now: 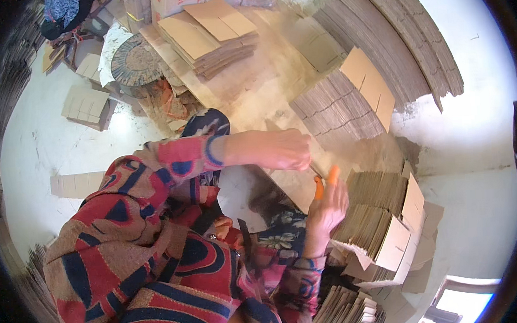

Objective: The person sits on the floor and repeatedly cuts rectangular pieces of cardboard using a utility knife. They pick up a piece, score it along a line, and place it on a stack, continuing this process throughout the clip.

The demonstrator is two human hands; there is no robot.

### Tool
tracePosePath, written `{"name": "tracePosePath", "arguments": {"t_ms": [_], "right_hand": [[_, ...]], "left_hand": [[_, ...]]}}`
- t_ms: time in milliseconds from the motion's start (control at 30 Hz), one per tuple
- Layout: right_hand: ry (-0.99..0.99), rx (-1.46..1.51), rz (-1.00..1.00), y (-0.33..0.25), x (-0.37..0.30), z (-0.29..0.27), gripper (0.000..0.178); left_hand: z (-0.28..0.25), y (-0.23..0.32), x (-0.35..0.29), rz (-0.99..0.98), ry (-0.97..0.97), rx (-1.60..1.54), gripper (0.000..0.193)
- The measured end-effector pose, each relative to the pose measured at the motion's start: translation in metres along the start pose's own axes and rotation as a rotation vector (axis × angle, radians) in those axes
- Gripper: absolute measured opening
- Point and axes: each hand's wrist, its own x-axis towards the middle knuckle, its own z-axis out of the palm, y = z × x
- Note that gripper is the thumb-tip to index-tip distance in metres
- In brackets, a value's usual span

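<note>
My left hand [290, 149] is closed in a fist above the board; whatever it may hold is hidden. Just to its right and nearer, my right hand [329, 209] is wrapped round what look like orange-handled scissors [334, 174]. Their dark, thin blade part points toward my left fist, and I cannot tell whether it touches. Beyond the hands stands a thick stack of notched cardboard pieces [337, 105]. Beside my right hand are further bundles of cardboard pieces [374, 193], standing on edge.
A stack of flat cardboard sheets [205, 32] lies at the far end of the brown board [241, 104]. Long cardboard rows [375, 44] curve along the far right. A round, dark, ridged object [136, 59] sits at far left, near a small cardboard stack [86, 104] on the pale floor.
</note>
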Motion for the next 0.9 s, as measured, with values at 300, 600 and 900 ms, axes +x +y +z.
{"name": "tracePosePath", "arguments": {"t_ms": [300,600,900], "right_hand": [[0.064,0.152,0.397,-0.026,-0.072,0.002,0.031],[-0.075,0.173,0.349,-0.041,-0.095,0.002,0.023],[0.062,-0.200,0.269,0.096,-0.082,-0.068,0.024]], "left_hand": [[-0.131,0.004,-0.072,-0.492,0.021,1.119,0.038],[-0.088,-0.169,-0.150,-0.462,0.311,0.687,0.015],[-0.063,-0.229,-0.208,-0.662,0.065,0.590,0.014]]}}
